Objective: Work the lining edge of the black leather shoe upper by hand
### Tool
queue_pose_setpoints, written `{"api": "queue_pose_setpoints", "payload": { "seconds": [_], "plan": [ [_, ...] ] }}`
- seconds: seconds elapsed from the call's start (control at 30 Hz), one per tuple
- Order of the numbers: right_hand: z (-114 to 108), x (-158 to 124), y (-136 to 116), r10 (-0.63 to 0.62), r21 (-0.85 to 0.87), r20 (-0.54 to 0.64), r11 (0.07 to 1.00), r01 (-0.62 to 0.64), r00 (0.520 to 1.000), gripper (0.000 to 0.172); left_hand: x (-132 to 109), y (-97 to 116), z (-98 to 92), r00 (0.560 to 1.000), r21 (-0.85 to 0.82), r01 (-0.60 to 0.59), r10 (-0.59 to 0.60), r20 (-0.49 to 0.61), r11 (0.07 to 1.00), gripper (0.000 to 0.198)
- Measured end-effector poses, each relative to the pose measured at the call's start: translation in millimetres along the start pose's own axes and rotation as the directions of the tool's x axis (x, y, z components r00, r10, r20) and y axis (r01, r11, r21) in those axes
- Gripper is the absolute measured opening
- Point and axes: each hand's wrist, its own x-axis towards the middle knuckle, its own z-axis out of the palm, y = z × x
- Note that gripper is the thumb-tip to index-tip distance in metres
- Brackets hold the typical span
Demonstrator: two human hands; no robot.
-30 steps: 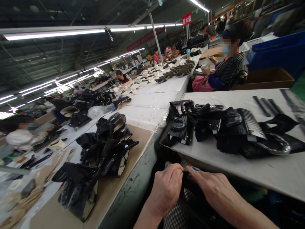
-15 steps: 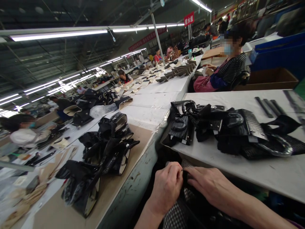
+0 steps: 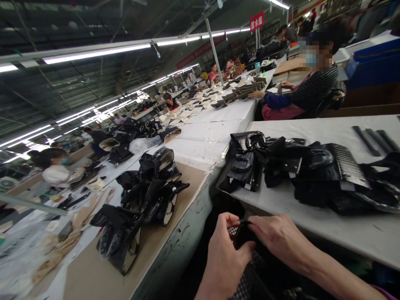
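Observation:
Low in front of me, over my lap, both hands are on a black bag [image 3: 245, 235], mostly hidden by my fingers and the dark shade. My left hand [image 3: 226, 254] curls round its left side, with the fingertips at the upper edge and the thumb across the front. At the same upper edge my right hand [image 3: 278, 235] pinches from the right. Black-and-white checked cloth [image 3: 243, 287] shows beneath and behind my hands.
Black croc-patterned bags [image 3: 242, 171] lie on the white table [image 3: 315, 223] at right, near dark strips [image 3: 365, 141]. More black bags [image 3: 156, 183] sit on a brown board [image 3: 90, 258] at left. A co-worker [image 3: 315, 91] sits at the far right.
My left hand has gone from a tight grip beside the right hand to a wider one, its thumb now apart from the fingers. The co-worker's arm has reached out to the brown pieces.

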Motion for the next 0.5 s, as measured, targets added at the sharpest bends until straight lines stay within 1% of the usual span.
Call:
{"api": "queue_pose_setpoints", "payload": {
  "seconds": [0.07, 0.13, 0.2, 0.3, 0.37, 0.43, 0.5],
  "plan": [
    [-2, 0, 1, 0.02, 0.016, 0.003, 1.0, -0.02, 1.0, 0.031, -2, -1, 0.3, 1.0, -0.055, 0.029, -0.029, 0.002, 0.998, 0.031],
    [-4, 0, 1, 0.038, 0.029, 0.008, 0.999, -0.038, 0.999, 0.033, -1, -1, -3.1, 0.999, -0.108, 0.043, -0.043, 0.008, 0.993, 0.022],
    [-6, -2, 2, 0.062, 0.046, 0.013, 0.997, -0.062, 0.998, 0.033, 1, 0, -9.0, 0.998, -0.161, 0.059, -0.055, 0.034, 0.985, 0.019],
    [-7, -6, 1, 0.095, 0.082, 0.023, 0.992, -0.097, 0.995, 0.032, 4, 1, -16.8, 0.995, -0.206, 0.056, -0.038, 0.092, 0.977, 0.023],
    [-6, -9, 0, 0.1, 0.099, 0.01, 0.99, -0.1, 0.995, 0.031, 4, 0, -18.3, 0.995, -0.152, 0.03, -0.015, 0.099, 0.988, 0.024],
    [-4, -11, 0, 0.091, 0.098, -0.02, 0.991, -0.089, 0.996, 0.03, 4, -2, -16.5, 0.997, -0.025, -0.014, 0.016, 0.077, 1.0, 0.022],
    [-3, -13, -1, 0.078, 0.084, -0.051, 0.994, -0.074, 0.996, 0.03, 4, -5, -12.5, 0.996, 0.123, -0.079, 0.074, 0.043, 0.989, 0.019]
  ]
}}
